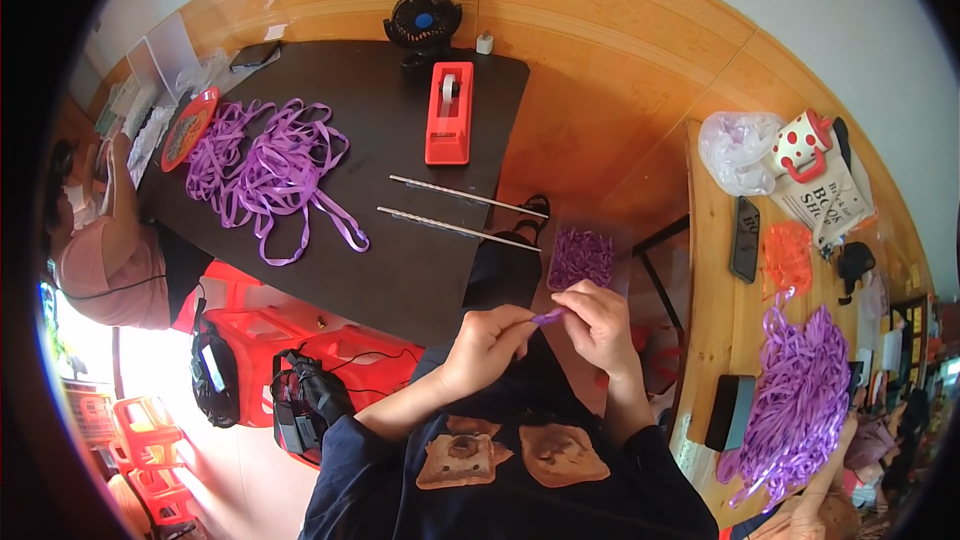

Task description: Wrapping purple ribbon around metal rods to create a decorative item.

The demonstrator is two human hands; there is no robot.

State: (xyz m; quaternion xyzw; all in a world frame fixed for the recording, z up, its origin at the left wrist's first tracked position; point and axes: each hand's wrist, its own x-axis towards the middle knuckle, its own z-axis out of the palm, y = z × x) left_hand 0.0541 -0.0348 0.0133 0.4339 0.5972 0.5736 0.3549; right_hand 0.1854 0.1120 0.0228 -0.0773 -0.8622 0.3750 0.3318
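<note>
Between my two hands, above my lap, is a short piece of purple ribbon (547, 318). My left hand (487, 345) pinches its left end, and my right hand (597, 325) pinches the other end close by. Just beyond the hands, a clear plastic box (583, 258) filled with small purple ribbon pieces sits lower down. Two thin metal chopsticks (455, 195) lie across the right edge of the dark table (390, 280). A loose heap of purple ribbon (285, 165) is spread on that table's left half.
A red tape dispenser (449, 125) and a black fan (423, 20) stand at the table's back. The wooden table (700, 340) on the right holds another purple ribbon pile (795, 390), a phone (745, 238) and a dotted mug (800, 145). Red stools (300, 340) hold bags; another person (115, 260) sits left.
</note>
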